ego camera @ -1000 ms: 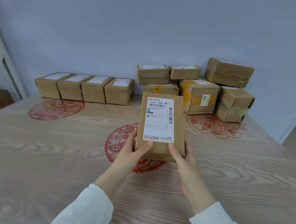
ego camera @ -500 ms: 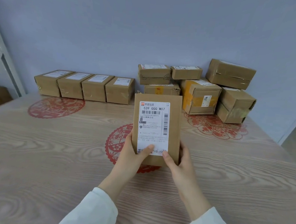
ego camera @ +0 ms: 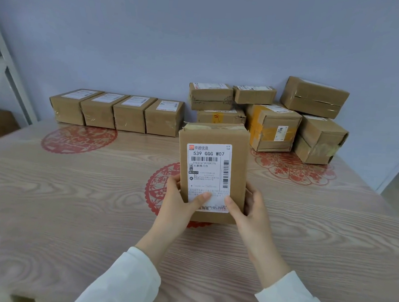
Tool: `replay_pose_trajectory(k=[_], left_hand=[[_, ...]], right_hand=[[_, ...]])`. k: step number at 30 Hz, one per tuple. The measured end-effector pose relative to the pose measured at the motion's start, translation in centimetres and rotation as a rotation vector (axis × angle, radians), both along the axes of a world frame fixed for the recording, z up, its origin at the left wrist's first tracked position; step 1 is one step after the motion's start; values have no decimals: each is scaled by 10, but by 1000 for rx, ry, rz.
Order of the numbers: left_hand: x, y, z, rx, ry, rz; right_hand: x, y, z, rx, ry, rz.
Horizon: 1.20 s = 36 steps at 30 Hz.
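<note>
The cardboard parcel [ego camera: 238, 167] stood at centre frame, held upright over the table [ego camera: 73, 213], with its shipping label [ego camera: 207, 172] facing the camera. Whether its lower edge touched the table could not be told. The left hand [ego camera: 179, 203] gripped the lower left corner and the right hand [ego camera: 250, 212] the lower right. Each thumb pressed on the label face, with the fingers curled behind.

The step in hand appeared to be reading the label for sorting. A row of four boxes [ego camera: 116, 113] lay at upper left, labels up. A loose stack of boxes [ego camera: 272, 129] sat at upper right. The next move probably called for keeping both grips, tilting the parcel flat and setting it beside the row's right end.
</note>
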<state>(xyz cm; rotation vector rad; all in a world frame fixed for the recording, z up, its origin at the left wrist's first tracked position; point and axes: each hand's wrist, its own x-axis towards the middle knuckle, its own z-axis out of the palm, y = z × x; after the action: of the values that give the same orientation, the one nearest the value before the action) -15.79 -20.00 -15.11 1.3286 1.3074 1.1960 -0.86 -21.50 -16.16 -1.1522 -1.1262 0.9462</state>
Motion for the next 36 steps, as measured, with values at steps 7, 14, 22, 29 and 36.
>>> replay_pose_trajectory(k=[7,14,22,29,36], left_hand=[[1,3,12,102,-14,22],[5,-2,6,120,15,-21],[4,-4,9,146,25,-29],[5,-8,16,153,-47,-17],[8,-12,31,71,-94,-46]], right_hand=[[1,0,-1,61,24,-8],[2,-2,4,107,46,-12],[-1,-6,9,136,56,-21],[0,-6,10,150,40,-51],[3,-5,12,175,50,-63]])
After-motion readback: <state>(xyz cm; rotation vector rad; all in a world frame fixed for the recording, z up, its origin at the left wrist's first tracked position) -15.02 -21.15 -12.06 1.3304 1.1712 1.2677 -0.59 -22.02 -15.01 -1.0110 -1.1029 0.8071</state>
